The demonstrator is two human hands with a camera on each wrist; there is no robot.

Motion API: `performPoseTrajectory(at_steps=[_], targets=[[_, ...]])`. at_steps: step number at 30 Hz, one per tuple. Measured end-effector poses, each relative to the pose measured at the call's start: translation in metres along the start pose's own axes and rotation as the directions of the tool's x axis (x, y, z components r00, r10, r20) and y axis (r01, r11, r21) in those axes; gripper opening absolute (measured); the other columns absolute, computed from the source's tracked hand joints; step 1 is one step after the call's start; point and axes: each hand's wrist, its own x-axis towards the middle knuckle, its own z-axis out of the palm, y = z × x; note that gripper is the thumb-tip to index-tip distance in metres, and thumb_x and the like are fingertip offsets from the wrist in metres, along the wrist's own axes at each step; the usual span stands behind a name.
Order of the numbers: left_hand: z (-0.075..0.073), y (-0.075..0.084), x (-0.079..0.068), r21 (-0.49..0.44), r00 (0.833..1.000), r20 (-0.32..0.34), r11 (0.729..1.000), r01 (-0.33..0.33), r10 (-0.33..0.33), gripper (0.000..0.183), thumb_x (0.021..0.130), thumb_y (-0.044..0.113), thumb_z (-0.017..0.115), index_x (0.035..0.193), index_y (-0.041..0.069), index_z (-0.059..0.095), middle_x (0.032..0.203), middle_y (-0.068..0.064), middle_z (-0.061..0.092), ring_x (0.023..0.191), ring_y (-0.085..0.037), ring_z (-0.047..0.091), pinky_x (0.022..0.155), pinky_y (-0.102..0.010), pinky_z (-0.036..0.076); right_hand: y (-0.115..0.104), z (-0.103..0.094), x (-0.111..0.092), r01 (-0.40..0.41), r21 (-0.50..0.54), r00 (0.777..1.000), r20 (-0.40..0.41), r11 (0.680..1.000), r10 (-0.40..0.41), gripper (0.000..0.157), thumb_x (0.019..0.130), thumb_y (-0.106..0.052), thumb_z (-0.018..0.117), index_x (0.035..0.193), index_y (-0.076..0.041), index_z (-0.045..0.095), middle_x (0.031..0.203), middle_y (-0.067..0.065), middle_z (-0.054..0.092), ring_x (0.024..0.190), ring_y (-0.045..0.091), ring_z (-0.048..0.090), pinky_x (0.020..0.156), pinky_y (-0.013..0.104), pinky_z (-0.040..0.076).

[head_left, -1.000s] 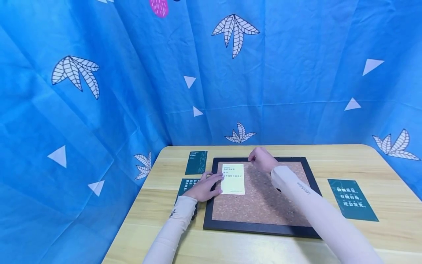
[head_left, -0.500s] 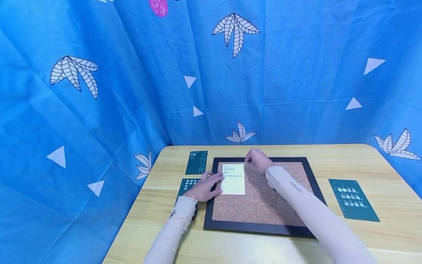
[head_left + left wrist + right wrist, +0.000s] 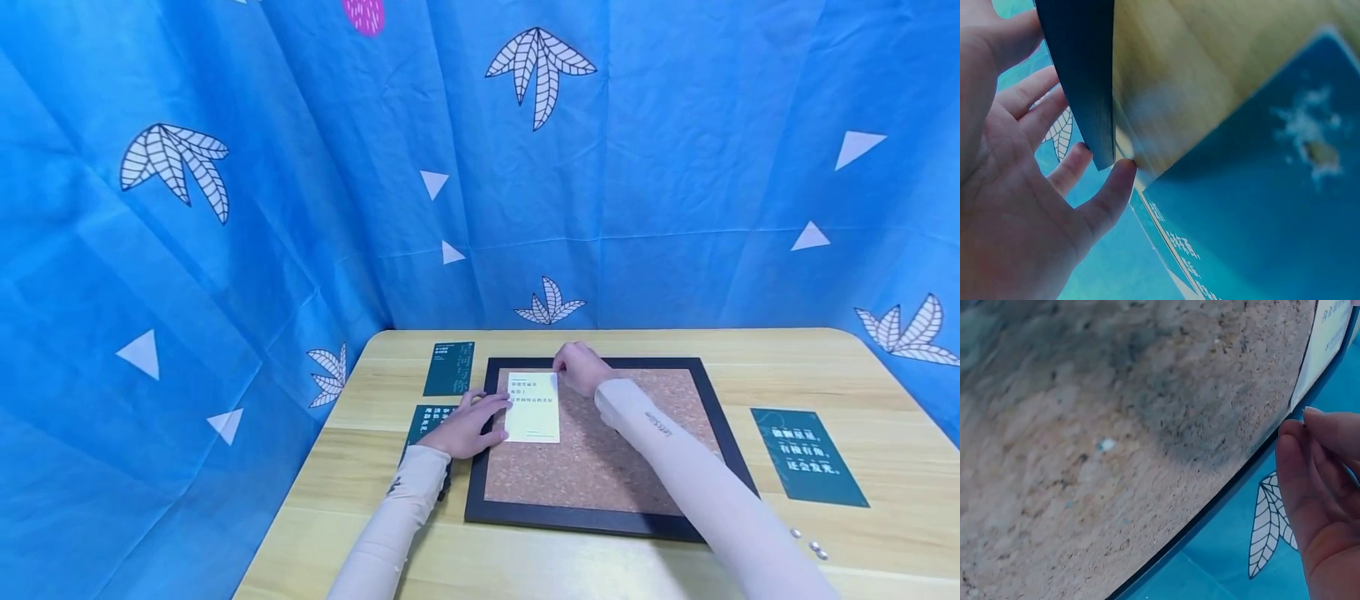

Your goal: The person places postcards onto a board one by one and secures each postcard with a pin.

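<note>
A pale yellow printed card (image 3: 533,408) lies on the upper left of a black-framed corkboard (image 3: 600,475). My left hand (image 3: 467,425) rests across the board's left frame, fingers spread, its fingertips on the card's left edge. The left wrist view shows these fingers (image 3: 1107,197) loosely extended by the black frame. At the card's top right corner, my right hand (image 3: 583,368) pinches something tiny between thumb and forefinger, apparently a thumbtack; it is mostly hidden. In the right wrist view the right hand (image 3: 1329,487) has its fingertips close to the card's corner.
Two dark green cards lie left of the board, the upper card (image 3: 448,369) whole, the lower card (image 3: 422,421) partly under my left hand. Another green card (image 3: 810,457) lies at right. Several small silvery thumbtacks (image 3: 814,547) sit near my right forearm. A blue curtain (image 3: 675,167) surrounds the table.
My right hand has moved left along the board's top to the card's top right corner. The silvery thumbtacks have come into sight beside the forearm. My left hand stays on the card.
</note>
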Motion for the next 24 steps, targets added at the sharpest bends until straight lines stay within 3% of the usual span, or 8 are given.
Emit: performPoseTrajectory(at_steps=[11, 18, 24], targets=[[0.001, -0.001, 0.000, -0.008, 1.000, 0.005, 1.000, 0.011, -0.011, 0.057, 0.104, 0.034, 0.061, 0.156, 0.018, 0.046, 0.170, -0.002, 0.034, 0.154, -0.034, 0.025, 0.120, -0.054, 0.040, -0.005, 0.007, 0.004, 0.008, -0.040, 0.999, 0.041, 0.999, -0.007, 0.026, 0.091, 0.009, 0.064, 0.075, -0.007, 0.077, 0.082, 0.005, 0.073, 0.071, 0.016, 0.055, 0.068, 0.029, 0.049], [0.001, 0.000, 0.000, -0.007, 0.999, 0.012, 0.999, 0.032, -0.032, 0.058, 0.104, 0.036, 0.062, 0.157, 0.021, 0.045, 0.170, 0.000, 0.033, 0.156, -0.033, 0.024, 0.120, -0.054, 0.039, -0.008, 0.008, 0.005, -0.025, -0.065, 0.997, 0.073, 0.998, 0.030, 0.043, 0.088, 0.015, 0.054, 0.057, -0.013, 0.047, 0.062, -0.002, 0.042, 0.061, 0.013, 0.040, 0.056, 0.025, 0.037], [0.001, 0.001, 0.000, -0.003, 1.000, 0.010, 1.000, 0.026, -0.026, 0.058, 0.104, 0.036, 0.062, 0.157, 0.020, 0.045, 0.170, -0.001, 0.034, 0.155, -0.033, 0.025, 0.120, -0.054, 0.039, -0.011, 0.010, 0.005, -0.030, -0.096, 0.997, 0.063, 0.995, 0.036, 0.047, 0.087, 0.015, 0.053, 0.056, -0.017, 0.040, 0.061, -0.002, 0.040, 0.060, 0.013, 0.041, 0.056, 0.024, 0.037]])
